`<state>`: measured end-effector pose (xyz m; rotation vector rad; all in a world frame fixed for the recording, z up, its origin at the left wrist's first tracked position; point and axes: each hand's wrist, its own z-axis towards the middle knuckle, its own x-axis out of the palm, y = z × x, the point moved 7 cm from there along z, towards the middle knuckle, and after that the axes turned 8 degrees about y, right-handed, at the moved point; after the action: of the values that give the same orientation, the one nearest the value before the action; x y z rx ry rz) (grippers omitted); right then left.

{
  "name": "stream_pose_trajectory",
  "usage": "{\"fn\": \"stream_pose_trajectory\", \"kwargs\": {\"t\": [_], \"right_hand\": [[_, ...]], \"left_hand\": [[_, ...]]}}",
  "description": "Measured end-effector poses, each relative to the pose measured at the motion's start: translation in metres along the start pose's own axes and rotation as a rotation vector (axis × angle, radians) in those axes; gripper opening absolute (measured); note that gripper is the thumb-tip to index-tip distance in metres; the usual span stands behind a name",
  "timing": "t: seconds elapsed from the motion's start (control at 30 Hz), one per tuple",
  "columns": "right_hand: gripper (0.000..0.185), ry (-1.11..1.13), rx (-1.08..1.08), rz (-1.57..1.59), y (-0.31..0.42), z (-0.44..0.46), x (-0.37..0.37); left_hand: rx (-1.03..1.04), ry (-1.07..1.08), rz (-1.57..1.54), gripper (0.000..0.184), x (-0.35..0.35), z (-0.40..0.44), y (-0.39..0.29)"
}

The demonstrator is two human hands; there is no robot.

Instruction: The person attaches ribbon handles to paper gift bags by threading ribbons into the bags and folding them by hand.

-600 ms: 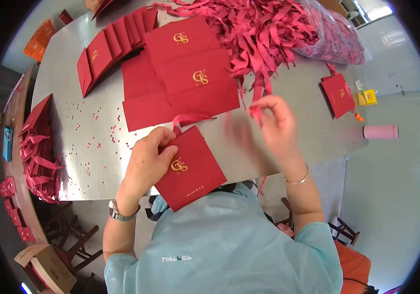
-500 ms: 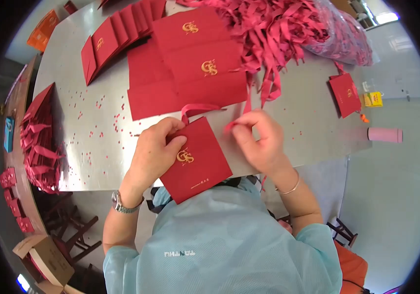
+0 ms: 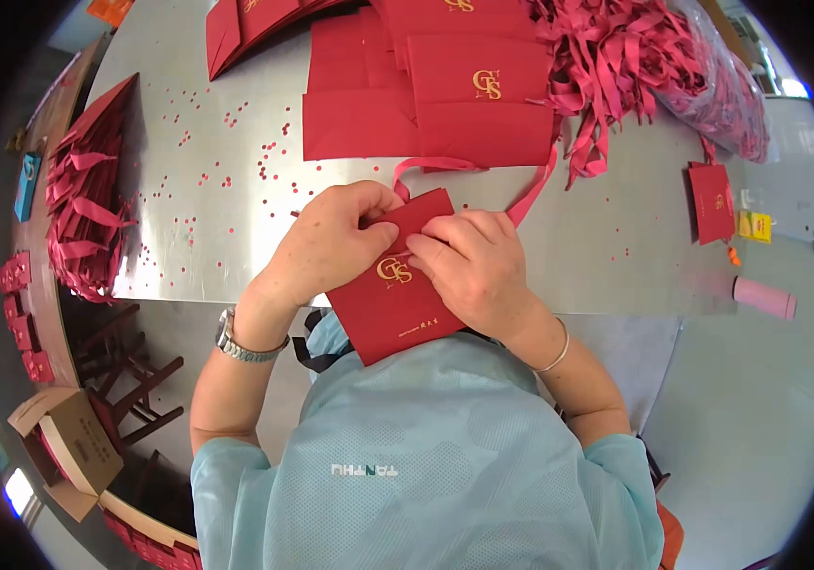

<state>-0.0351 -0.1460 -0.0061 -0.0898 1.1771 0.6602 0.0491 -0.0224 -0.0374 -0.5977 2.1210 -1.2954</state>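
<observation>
At the near edge of the worktop (image 3: 616, 287), a red bag (image 3: 412, 309) is between the left hand (image 3: 336, 239) and the right hand (image 3: 473, 268), its sides running far left to near right. The left hand pinches its far edge, thumb in front; the right hand's fingers bunch against its right side. They hide the near end of a ribbon (image 3: 534, 190), so I cannot tell if they pinch it.

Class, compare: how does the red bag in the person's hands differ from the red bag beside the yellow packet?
The left hand and right hand touch the held bag; no hand touches the right-side bag. The held bag looks bigger in this view, the right-side bag smaller. Hands partly cover the held bag's front, while the right-side bag's front is uncovered. Both are red with a gold mark.
</observation>
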Motion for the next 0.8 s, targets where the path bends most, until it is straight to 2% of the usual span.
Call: {"fn": "stream_pose_trajectory", "kwargs": {"t": [0.07,0.13,0.17,0.23,0.27,0.57,0.8], "right_hand": [[0.015,0.011,-0.006,0.047,0.004,0.0,0.0],[0.014,-0.099,0.144,0.317,-0.004,-0.001,-0.005],[0.014,-0.093,0.145,0.318,-0.002,0.0,-0.007],[0.016,-0.099,0.321,0.402,-0.009,0.0,-0.011],[0.011,-0.167,0.287,0.379,-0.007,0.003,-0.015],[0.008,-0.114,0.363,0.344,-0.011,0.004,-0.009],[0.014,-0.128,0.383,0.322,-0.01,0.008,-0.005]], "left_hand": [[-0.034,0.039,0.007,0.019,0.001,-0.002,-0.002],[-0.063,0.096,-0.034,0.019,0.004,-0.003,-0.003],[-0.065,0.097,-0.04,0.019,0.004,-0.004,-0.003],[-0.068,0.125,-0.148,0.016,0.006,-0.006,-0.001],[-0.072,0.127,-0.153,0.016,0.007,-0.006,-0.001],[-0.076,0.108,-0.228,0.019,0.01,-0.007,0.006],[-0.01,0.048,-0.233,0.018,0.008,-0.007,0.009]]}}
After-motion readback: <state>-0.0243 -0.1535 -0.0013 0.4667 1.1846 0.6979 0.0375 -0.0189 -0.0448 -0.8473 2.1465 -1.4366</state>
